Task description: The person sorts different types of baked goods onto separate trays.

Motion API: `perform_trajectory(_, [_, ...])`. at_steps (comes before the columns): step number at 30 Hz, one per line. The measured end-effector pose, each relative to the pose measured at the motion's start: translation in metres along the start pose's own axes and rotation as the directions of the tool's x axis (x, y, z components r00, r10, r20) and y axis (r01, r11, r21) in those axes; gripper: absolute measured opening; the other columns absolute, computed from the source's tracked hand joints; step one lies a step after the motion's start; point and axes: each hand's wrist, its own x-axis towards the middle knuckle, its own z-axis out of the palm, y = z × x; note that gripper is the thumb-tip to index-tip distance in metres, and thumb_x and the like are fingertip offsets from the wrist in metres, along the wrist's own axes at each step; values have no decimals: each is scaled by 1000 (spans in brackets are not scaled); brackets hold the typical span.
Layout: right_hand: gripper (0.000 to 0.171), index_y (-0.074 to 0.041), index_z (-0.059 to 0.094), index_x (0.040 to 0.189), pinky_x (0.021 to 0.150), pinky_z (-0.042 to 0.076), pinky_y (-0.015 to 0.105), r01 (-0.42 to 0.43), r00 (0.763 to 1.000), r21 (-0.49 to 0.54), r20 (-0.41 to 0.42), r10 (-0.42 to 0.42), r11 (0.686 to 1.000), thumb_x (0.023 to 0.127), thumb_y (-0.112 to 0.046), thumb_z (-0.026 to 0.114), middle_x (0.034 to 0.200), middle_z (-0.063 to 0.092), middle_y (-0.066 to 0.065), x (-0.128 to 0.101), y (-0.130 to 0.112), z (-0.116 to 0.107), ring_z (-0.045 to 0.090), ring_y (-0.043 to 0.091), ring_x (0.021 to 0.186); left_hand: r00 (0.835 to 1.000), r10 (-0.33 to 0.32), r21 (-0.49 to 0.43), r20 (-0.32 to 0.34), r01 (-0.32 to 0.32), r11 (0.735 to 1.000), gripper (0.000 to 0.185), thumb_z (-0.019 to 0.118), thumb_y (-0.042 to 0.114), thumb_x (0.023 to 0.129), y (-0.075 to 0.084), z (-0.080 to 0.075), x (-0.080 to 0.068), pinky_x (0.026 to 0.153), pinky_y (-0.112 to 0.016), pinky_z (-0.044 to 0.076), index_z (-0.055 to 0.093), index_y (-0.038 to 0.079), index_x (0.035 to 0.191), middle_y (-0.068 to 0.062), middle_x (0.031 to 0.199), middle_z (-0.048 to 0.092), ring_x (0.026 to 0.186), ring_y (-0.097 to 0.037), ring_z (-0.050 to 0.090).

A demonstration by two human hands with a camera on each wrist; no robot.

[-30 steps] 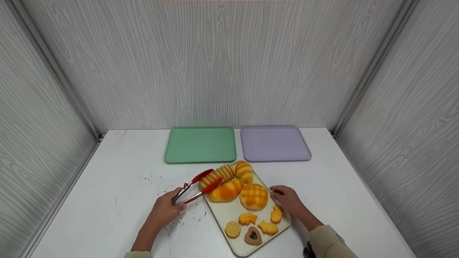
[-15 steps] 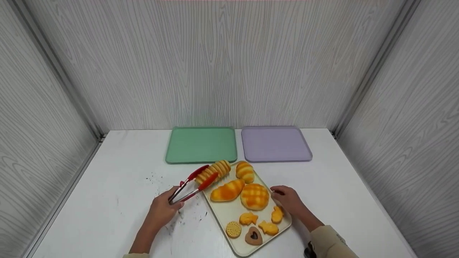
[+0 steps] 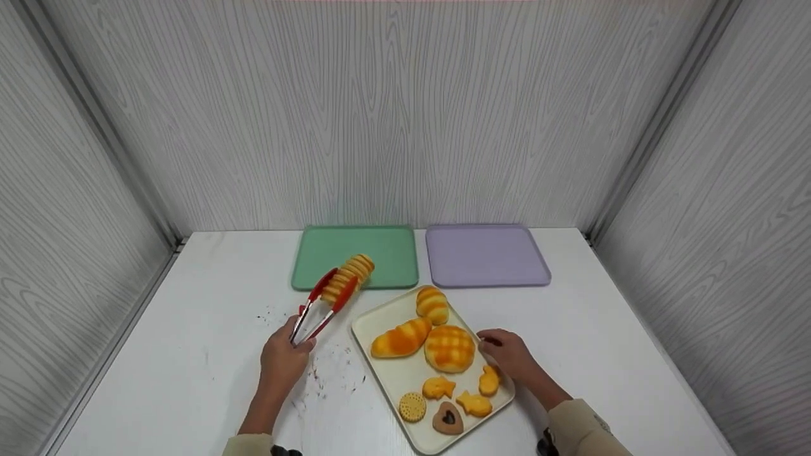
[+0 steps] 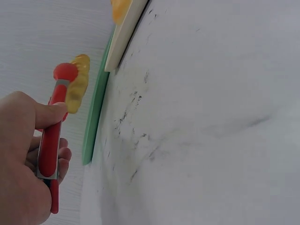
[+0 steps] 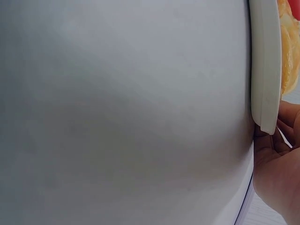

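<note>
My left hand (image 3: 284, 361) grips metal tongs (image 3: 346, 293) with red tips. Between the tips is a long ridged bread roll (image 3: 350, 273), held above the near edge of the green tray (image 3: 394, 253). In the left wrist view, the thumb presses the red handle of the tongs (image 4: 49, 150), and the roll (image 4: 77, 89) shows behind them. My right hand (image 3: 510, 358) pinches the right edge of the cream tray (image 3: 389, 377). In the right wrist view, fingers lie above and below the rim of that tray (image 5: 265, 70).
On the cream tray lie a croissant-shaped bread (image 3: 402, 337), a round checked bun (image 3: 450, 348), a striped bun (image 3: 433, 305), a round cracker (image 3: 412, 406), a heart cookie (image 3: 448, 418) and several fish-like biscuits (image 3: 474, 403). A purple tray (image 3: 486, 253) stands at the back right.
The ridged roll, held in the tongs, has risen off the cream tray and moved left and away, over the green tray's near edge. My right hand stays at the cream tray.
</note>
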Motion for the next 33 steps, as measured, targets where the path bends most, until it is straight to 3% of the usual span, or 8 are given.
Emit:
perform_trajectory(14, [25,-3,72,120,96,51,47,-21,1000,8,-9,21,1000,97,-7,62,119,70,15,1,0,1,63,27,107,986,-98,-30,-132,94,995,63,63,9,97,-2,10,31,116,-59,32,35,-7,151,-28,150,46,140,-44,42])
perform_trajectory(22, [25,-2,71,121,94,52,44,10,1000,-2,8,-10,1000,98,-9,62,120,70,16,0,1,0,63,27,107,971,-137,-21,-198,135,991,60,61,11,97,-5,18,44,114,-57,36,37,-8,150,-29,146,50,136,-44,46])
perform_trajectory(27, [25,-2,71,121,93,51,44,10,1000,0,16,-10,1000,98,-10,62,119,69,16,-1,-1,0,63,27,106,965,-145,-30,-216,142,989,57,60,10,98,-6,20,47,111,-57,38,39,-10,147,-30,139,54,132,-45,50])
perform_trajectory(33, [25,-3,71,121,96,51,46,0,1000,-4,7,0,1000,98,-10,63,120,69,16,-1,-3,0,63,28,108,957,-181,-31,-225,179,983,61,58,11,99,-4,23,54,112,-58,37,33,-10,150,-31,143,50,134,-46,46])
